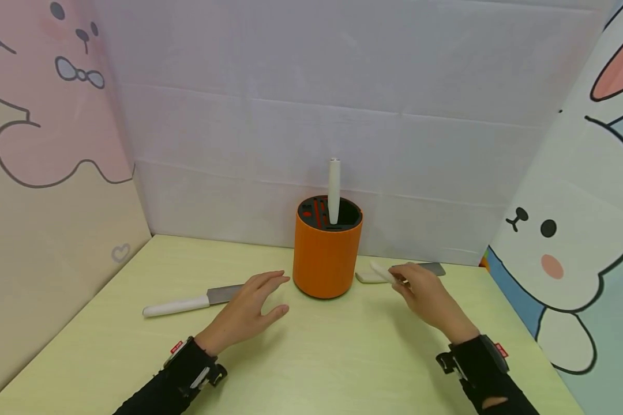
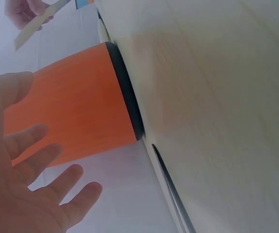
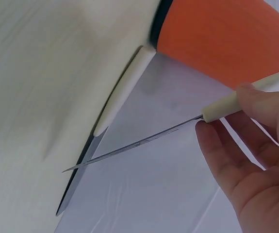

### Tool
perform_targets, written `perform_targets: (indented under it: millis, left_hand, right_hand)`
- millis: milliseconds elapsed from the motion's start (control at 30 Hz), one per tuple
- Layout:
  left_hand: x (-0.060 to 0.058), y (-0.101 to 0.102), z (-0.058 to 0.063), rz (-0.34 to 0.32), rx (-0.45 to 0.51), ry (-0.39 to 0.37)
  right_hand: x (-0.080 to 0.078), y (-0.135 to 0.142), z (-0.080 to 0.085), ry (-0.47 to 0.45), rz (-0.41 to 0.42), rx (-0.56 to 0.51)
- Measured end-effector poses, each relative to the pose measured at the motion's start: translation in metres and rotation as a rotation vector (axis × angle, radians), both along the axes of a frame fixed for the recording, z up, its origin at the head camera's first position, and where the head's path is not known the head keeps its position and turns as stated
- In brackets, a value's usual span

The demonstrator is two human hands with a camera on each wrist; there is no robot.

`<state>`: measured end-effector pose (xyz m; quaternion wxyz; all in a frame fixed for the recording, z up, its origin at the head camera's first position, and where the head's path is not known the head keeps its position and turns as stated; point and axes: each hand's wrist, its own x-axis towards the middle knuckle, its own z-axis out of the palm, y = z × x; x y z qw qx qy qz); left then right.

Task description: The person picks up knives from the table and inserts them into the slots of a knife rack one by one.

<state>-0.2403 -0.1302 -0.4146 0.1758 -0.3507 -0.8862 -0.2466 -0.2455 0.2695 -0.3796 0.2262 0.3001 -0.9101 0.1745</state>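
Observation:
My right hand [image 1: 428, 297] pinches a knife [image 3: 221, 107] by its white handle, the thin blade seen edge-on in the right wrist view. Beneath that hand, a second white-handled knife [image 3: 122, 94] lies on the table beside the orange knife block [image 1: 327, 259]. One white handle [image 1: 334, 190] stands upright out of the block's black slotted top. With fingers spread and holding nothing, my left hand [image 1: 249, 314] is just left of the block. Behind it another knife [image 1: 176, 306] lies flat, its white handle to the left and its blade tip hidden by the hand.
The pale yellow table [image 1: 322, 357] meets a white sheet [image 1: 228, 144] close behind the block. Side panels with cartoon animals, a pink one [image 1: 67, 132] on the left and a white rabbit [image 1: 566, 276] on the right, bound the table.

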Motion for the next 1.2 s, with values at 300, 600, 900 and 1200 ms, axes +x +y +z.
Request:
perform_targets:
  millis: [300,600,900,1200]
  left_hand:
    - [0.001,0.000,0.002,-0.009,0.005,-0.007]
    - [0.001,0.001,0.003,-0.003,0.012,-0.002]
    - [0.001,0.000,0.002,0.000,0.006,-0.004]
    - [0.001,-0.001,0.003,0.001,-0.002,-0.025]
  right_hand:
    - [0.015,-0.024,0.016,-0.024,0.039,-0.172]
    - [0.026,-0.041,0.025,-0.046,0.031,-0.287]
    - [0.036,-0.063,0.035,-0.105,0.053,-0.489]
    - [0.042,-0.080,0.041,-0.166,0.046,-0.611]
